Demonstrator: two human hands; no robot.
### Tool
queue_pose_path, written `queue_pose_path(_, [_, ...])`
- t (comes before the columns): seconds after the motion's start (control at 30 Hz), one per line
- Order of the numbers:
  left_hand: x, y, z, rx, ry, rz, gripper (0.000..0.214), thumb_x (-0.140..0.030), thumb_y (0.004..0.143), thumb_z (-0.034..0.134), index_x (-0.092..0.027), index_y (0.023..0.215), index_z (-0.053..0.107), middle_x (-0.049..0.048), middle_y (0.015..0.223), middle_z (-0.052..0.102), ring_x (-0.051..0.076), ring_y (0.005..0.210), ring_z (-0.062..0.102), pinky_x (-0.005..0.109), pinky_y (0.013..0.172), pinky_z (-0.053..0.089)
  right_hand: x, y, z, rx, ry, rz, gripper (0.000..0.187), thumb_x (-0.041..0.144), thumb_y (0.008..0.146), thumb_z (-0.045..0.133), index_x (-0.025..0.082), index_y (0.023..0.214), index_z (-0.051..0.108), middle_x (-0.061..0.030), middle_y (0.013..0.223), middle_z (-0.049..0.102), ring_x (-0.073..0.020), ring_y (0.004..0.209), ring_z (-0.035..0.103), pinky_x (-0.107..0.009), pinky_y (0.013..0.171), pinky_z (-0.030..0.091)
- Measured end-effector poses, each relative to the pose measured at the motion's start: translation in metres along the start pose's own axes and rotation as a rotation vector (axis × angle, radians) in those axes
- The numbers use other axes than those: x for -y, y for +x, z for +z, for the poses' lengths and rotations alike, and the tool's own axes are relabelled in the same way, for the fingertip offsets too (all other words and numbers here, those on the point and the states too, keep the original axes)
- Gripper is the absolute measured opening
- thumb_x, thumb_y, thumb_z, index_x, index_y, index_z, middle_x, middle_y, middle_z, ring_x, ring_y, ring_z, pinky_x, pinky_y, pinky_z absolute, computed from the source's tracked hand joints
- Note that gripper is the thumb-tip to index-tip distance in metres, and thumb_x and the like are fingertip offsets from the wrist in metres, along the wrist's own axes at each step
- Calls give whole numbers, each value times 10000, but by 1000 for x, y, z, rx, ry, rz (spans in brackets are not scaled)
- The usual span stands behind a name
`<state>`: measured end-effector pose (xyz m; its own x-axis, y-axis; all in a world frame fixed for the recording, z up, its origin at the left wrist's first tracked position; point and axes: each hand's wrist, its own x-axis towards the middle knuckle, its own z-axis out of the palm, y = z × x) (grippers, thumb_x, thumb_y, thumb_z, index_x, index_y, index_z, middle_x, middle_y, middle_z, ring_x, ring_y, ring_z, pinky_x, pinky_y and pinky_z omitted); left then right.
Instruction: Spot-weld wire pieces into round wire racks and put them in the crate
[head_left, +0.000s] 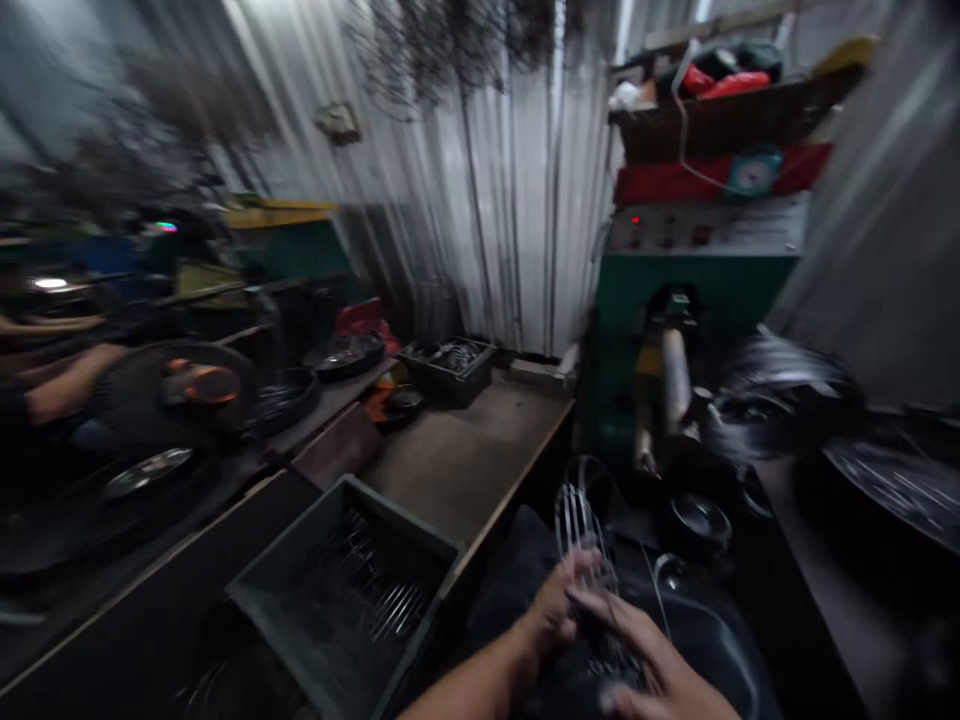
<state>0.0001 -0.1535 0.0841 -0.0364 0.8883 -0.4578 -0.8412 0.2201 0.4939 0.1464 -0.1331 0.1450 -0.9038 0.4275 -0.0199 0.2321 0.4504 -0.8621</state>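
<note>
Over my lap, both hands hold a bundle of thin, shiny metal rods (576, 515), its upper ends standing up from my grip. My left hand (555, 600) is closed around the bundle's middle. My right hand (652, 640) is wrapped around the lower part, thumb on top; motion smears its fingertips. A loop of thin wire (660, 580) curves out beside the right hand. To the left of my hands stands a grey-green plastic crate (285, 610) with several similar metal rods (397, 605) lying in it.
Right of my lap are a machine (675, 370) with a green panel, a small metal bowl (701, 520) and a large dark round tray (900, 490). A bin of metal parts (450, 360) sits at the bench's far end. Another person's arm (75, 380) reaches in at far left.
</note>
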Motion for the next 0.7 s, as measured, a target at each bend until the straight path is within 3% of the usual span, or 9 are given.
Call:
queue_pose_path(0.1, [-9,11,-11,21,-33,49,483,-339,647,676,-167,1086,572,54,767,617,197,739,609,330,711,456,13,20,-13,16,35,-37,704,538,723,610,207,1324,449,-139,1370,428,-313,1274,365,-484,1044,300])
queue_pose_path(0.23, [-24,32,-34,54,-113,-15,402,-398,739,566,-198,1088,565,66,824,637,218,788,625,398,747,475,20,36,-30,-225,63,17,504,225,773,551,168,1269,486,-121,1216,565,-223,1094,534,-403,964,409])
queue_pose_path(0.33, [-30,44,-56,82,-188,-44,357,-400,762,538,-182,1041,585,123,958,636,255,946,604,462,850,431,21,40,-37,-343,54,76,554,46,713,450,160,1254,480,-85,1119,617,-169,1000,580,-345,906,455])
queue_pose_path(0.4, [-29,50,-71,107,-227,-25,379,-436,765,523,-179,1034,598,146,1019,623,271,1025,571,489,896,393,23,41,-40,-348,-21,95,600,-8,678,403,162,1249,478,-75,1131,612,-154,1022,571,-321,906,453])
queue_pose_path(0.53, [-20,58,-94,206,-253,24,443,-477,772,481,-188,1087,596,151,1067,611,277,1057,551,498,921,366,44,40,-50,-131,-527,150,477,-9,711,439,120,1158,542,-127,1121,599,-201,1033,555,-346,872,457])
queue_pose_path(0.63, [-17,57,-98,270,-226,26,514,-502,767,454,-196,1167,554,148,1111,597,278,1063,543,487,937,352,83,37,-53,55,-969,171,247,51,775,485,74,992,601,-162,937,624,-247,914,579,-405,792,468])
queue_pose_path(0.7, [-18,52,-95,247,-173,23,554,-523,751,449,-199,1193,536,146,1136,586,290,1088,520,477,949,341,116,33,-52,104,-1099,196,182,71,801,481,58,924,614,-172,860,624,-254,842,590,-417,736,482])
